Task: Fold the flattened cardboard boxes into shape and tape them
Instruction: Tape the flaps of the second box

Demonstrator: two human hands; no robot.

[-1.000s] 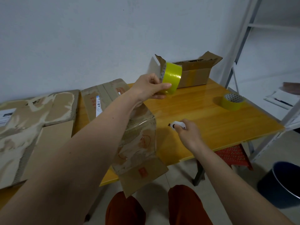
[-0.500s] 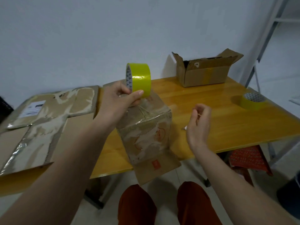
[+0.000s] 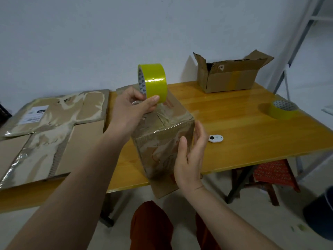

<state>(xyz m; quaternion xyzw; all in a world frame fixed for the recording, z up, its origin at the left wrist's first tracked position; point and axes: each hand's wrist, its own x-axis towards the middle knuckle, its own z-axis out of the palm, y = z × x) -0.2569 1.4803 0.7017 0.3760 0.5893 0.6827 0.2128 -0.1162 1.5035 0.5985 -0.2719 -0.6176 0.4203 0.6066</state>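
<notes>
Altogether: two tape rolls (one (image 3: 153, 82) held, one (image 3: 282, 110) lying), two folded boxes (image 3: 162, 138) (image 3: 228, 76).

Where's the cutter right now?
Head view: the white cutter lies on the table, just right of the box and the right hand, untouched.

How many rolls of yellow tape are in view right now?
2. One roll is held up in the left hand above the box; the other roll lies on the table's right side.

Left hand (image 3: 130, 110) raised, fingers (image 3: 153, 100) and thumb pinching a tape roll (image 3: 153, 82); right hand (image 3: 191, 156) upright, fingers straight, palm facing left.
</notes>
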